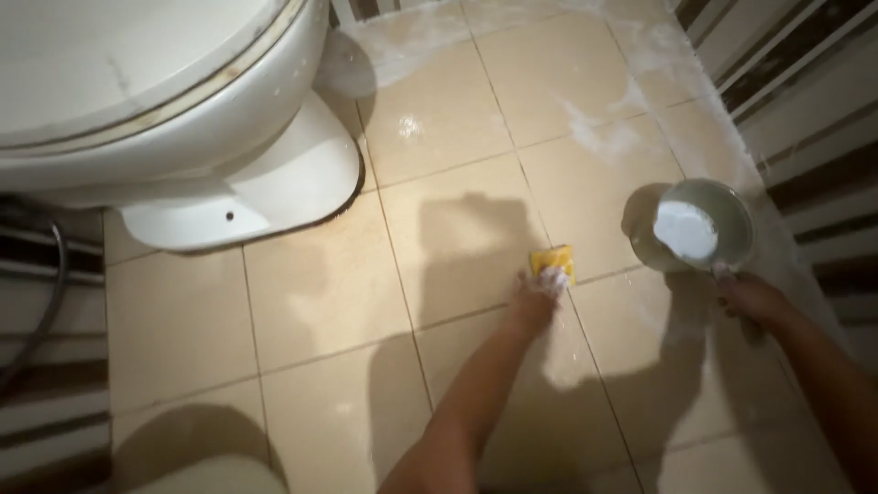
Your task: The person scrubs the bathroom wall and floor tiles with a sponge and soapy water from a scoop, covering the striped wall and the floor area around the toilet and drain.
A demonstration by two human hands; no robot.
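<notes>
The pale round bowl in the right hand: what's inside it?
The bowl holds a white mass, foamy or powdery, against its near wall. The bottom beneath it is covered. The right hand grips the rim.

I see bathroom floor [320,293] of beige square tiles, thin dark grout lines. White powdery smears [604,133] across far tiles. White toilet [183,101] upper left, lid shut, base edged with dark seal. Striped brown-and-white wall tiles [814,110] right; same banding [46,393] left, with grey hose [50,302]. Light dim, hard shadows on floor.
</notes>
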